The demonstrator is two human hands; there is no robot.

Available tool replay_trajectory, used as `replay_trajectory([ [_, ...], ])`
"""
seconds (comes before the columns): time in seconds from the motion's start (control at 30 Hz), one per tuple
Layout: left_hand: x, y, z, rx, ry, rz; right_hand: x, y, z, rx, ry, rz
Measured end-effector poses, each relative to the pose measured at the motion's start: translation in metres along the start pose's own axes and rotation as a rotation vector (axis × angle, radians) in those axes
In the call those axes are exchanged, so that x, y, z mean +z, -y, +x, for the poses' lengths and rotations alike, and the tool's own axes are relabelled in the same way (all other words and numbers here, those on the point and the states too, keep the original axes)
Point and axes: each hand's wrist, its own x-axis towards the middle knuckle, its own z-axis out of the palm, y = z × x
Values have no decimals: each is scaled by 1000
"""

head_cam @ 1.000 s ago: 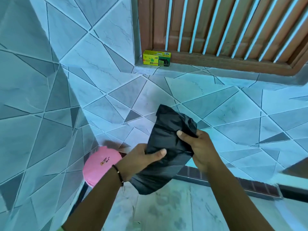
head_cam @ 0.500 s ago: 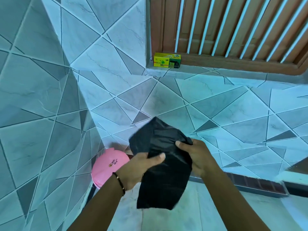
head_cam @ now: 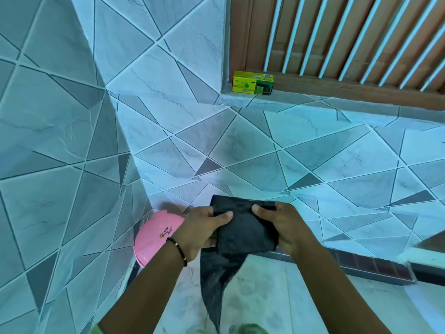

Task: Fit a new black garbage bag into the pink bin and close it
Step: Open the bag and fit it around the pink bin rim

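A folded black garbage bag [head_cam: 240,232] is held in front of me, its lower part hanging down in a narrow blurred tail. My left hand [head_cam: 204,227] grips its left edge, thumb on top. My right hand [head_cam: 279,225] grips its right edge the same way. The pink bin [head_cam: 156,235] stands in the tiled corner on the floor, below and left of my left hand; only its domed pink lid shows, and my left wrist covers its right side.
A yellow box of bin bags [head_cam: 252,86] sits on the window ledge at the upper middle, under a wooden frame with white bars [head_cam: 337,37]. Tiled walls meet in a corner at left. A dark floor drain channel [head_cam: 375,268] runs along the wall base at right.
The bag has unfolded further: a long tail now hangs down. Both hands have shifted to grip its top edge side by side. The view has tilted, the bin sitting closer to my left wrist.
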Motion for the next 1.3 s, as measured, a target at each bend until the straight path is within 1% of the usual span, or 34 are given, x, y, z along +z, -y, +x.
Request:
replay_trajectory([
  [0.07,4,2,3,28,-43,-1,-3,5,4,-11,-15,7],
  [0.1,6,1,6,48,-83,-20,-5,6,6,-14,9,-6],
  [0.23,6,-4,16,122,-208,-68,-12,3,0,81,243,-89],
  [0.27,7,-4,17,137,-225,-66,-14,2,-2,91,262,-67],
  [0.37,12,0,20,150,-248,-71,-18,0,0,58,176,0],
  [0.53,20,4,23,73,-258,-63,-19,1,5,-62,68,-44],
  [0.6,21,4,20,24,-220,-61,-19,1,4,-93,37,-66],
  [0.67,21,2,17,-21,-154,-116,-19,0,5,-100,16,-69],
  [0.7,22,1,16,-34,-152,-126,-18,0,6,-99,9,-68],
  [0.73,24,3,16,-23,-198,-76,-17,0,7,-99,2,-73],
  [0.77,26,4,16,22,-288,51,-16,1,7,-105,-6,-87],
  [0.8,27,6,14,103,-373,212,-15,1,8,-115,-17,-110],
  [0.83,30,6,11,211,-426,342,-14,1,8,-127,-32,-136],
  [0.87,33,4,7,318,-432,431,-14,1,10,-138,-46,-159],
  [0.9,35,2,4,396,-398,490,-14,0,11,-147,-57,-178],
  [0.97,38,2,3,479,-322,608,-13,-1,13,-161,-57,-202],
  [1.0,39,3,4,507,-313,662,-13,0,13,-164,-51,-216],
  [1.07,39,4,8,546,-329,706,-11,1,12,-157,-39,-240],
  [1.2,41,4,10,496,-318,682,-10,-3,12,-119,6,-194],
  [1.3,40,3,9,460,-309,612,-15,-3,11,-127,114,-141],
])
